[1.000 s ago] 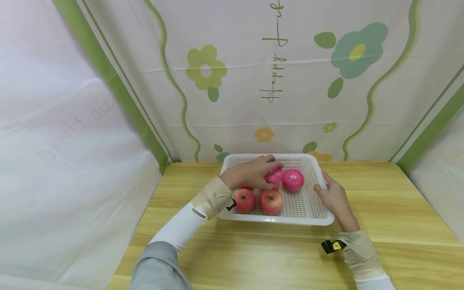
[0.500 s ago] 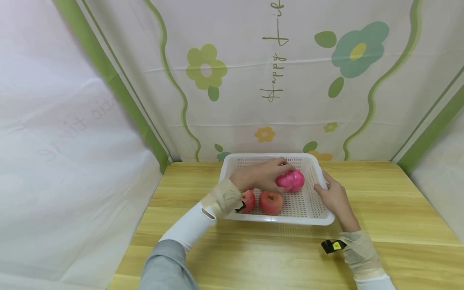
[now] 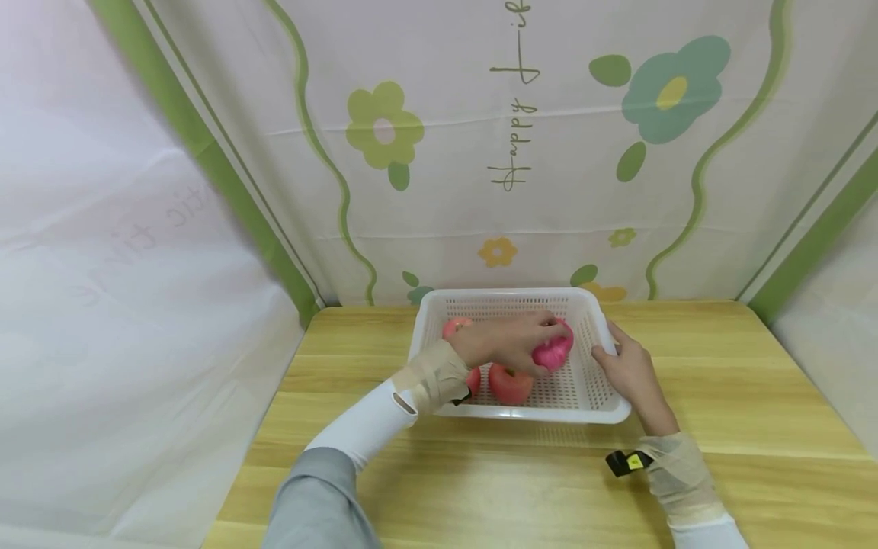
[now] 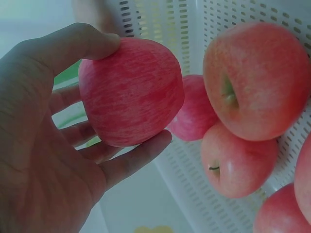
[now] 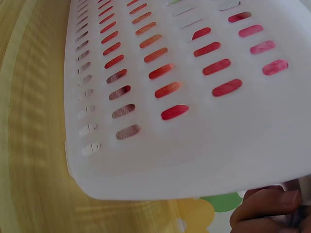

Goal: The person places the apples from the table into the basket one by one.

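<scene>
My left hand (image 3: 511,341) holds a pinkish-red apple (image 4: 131,92) between thumb and fingers, inside the white plastic basket (image 3: 528,414). Another pink apple (image 4: 194,109) shows partly behind the held one in the left wrist view. Several paler red apples lie at the basket's left and middle, among them a front one (image 3: 511,383) and a back-left one (image 3: 456,327), partly covered by my left arm. With thumb over the rim, my right hand (image 3: 634,374) grips the basket's right end; its fingers (image 5: 262,208) show at the corner of the right wrist view.
The basket stands on a wooden table (image 3: 507,480), near its back edge. A white curtain (image 3: 439,191) with flower prints hangs right behind, and more curtain closes off both sides. Slotted holes run along the basket's walls and floor.
My left hand has carried the pink apple rightward, up to the other pink apple, which it now mostly covers from above. The back-left apple has come into sight. My right hand stays on the rim.
</scene>
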Demonstrator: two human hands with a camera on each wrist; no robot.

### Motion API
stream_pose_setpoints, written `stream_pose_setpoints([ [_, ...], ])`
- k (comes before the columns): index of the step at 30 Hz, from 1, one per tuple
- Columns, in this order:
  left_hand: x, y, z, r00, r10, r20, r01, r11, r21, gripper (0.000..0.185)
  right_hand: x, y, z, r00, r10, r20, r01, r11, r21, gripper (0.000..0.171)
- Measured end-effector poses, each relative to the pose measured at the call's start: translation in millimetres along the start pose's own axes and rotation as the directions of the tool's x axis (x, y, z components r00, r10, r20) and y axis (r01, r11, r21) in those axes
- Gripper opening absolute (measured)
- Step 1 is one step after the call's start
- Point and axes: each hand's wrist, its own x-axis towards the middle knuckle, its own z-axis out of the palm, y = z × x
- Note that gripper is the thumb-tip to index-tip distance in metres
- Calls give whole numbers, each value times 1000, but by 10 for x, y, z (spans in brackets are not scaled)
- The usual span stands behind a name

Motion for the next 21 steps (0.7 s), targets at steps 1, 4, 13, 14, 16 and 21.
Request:
stream_pose_setpoints([
  [1,13,8,4,1000,11,0,-11,1000,8,67,0,-3,0,1000,0,-1,0,1000,-1,72],
  [4,63,27,27,999,38,7,-38,999,14,67,2,-1,-6,1000,-7,-1,7,1000,-6,71],
  [13,233,60,116,993,110,36,-113,990,86,66,0,-7,-17,1000,-5,15,5,1000,-20,71],
  [14,245,66,120,994,101,50,-105,990,93,68,-1,-6,-17,1000,-5,15,5,1000,-21,71],
  [16,270,72,127,993,90,71,-96,991,93,69,0,-6,-15,1000,-3,15,4,1000,-20,71],
  [21,318,85,135,990,59,127,-67,996,56,72,3,-7,-12,1000,-2,12,2,1000,-19,71],
])
